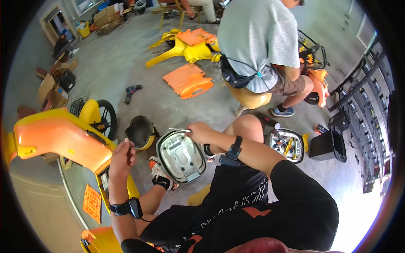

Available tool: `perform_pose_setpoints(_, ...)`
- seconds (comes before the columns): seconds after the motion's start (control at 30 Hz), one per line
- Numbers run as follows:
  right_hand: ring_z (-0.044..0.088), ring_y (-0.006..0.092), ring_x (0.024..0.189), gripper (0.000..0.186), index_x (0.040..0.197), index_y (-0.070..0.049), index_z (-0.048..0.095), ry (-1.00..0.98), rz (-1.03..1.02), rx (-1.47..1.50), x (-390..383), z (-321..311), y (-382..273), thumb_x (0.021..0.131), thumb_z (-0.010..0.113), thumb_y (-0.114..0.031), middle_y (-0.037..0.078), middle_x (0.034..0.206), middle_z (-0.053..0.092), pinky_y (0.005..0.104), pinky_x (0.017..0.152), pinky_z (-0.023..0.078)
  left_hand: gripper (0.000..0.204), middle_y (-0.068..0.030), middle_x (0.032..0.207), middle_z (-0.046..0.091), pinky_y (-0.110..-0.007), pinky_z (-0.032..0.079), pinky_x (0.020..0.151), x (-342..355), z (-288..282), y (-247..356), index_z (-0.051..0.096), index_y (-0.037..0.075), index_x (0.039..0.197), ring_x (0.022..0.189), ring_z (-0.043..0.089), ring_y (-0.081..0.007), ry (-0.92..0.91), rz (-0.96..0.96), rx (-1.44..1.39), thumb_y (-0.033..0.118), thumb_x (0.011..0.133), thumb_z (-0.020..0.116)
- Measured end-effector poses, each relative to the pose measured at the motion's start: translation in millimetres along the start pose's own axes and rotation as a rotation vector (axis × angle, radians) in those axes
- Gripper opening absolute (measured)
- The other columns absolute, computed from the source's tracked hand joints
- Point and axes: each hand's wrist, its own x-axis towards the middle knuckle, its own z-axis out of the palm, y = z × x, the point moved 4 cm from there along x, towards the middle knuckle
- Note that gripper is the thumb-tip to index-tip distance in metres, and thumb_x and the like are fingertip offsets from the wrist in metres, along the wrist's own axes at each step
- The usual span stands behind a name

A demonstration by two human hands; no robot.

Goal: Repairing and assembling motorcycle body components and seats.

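My right hand (201,132) is closed round a thin silver metal rod (179,130), whose free end points left; its exact kind is too small to tell. Below it, a silver metal housing (182,157) with a black rim lies between my feet, its hollow side up. My left hand (122,157) is raised beside the yellow-orange scooter body panel (63,135). Its fingers are curled together at the tips, and whatever they may pinch cannot be made out. Just beyond that hand stands a round yellow container (145,142) with a dark inside.
A tray of tools (287,145) and a black bin (329,144) stand to my right. Ahead sits a person in a grey shirt (257,42). A cordless drill (133,93), orange panels (189,81) and yellow body parts (185,48) lie on the floor. A black rack (367,92) lines the right.
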Motion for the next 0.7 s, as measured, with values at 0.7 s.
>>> perform_pose_setpoints(0.7,0.062,0.0449,0.078,0.03,0.086,0.001,0.062,0.027,-0.249,-0.338,14,4,-15,0.093,0.056,-0.028,0.025,0.079,0.064,0.0528,0.07,0.048,0.033,0.0018,0.065,0.047,-0.021,0.032,0.044,-134,4,24,0.053,0.005,0.09,0.051,0.042,-0.0057,-0.003,0.084,0.316,0.035,0.102,0.048)
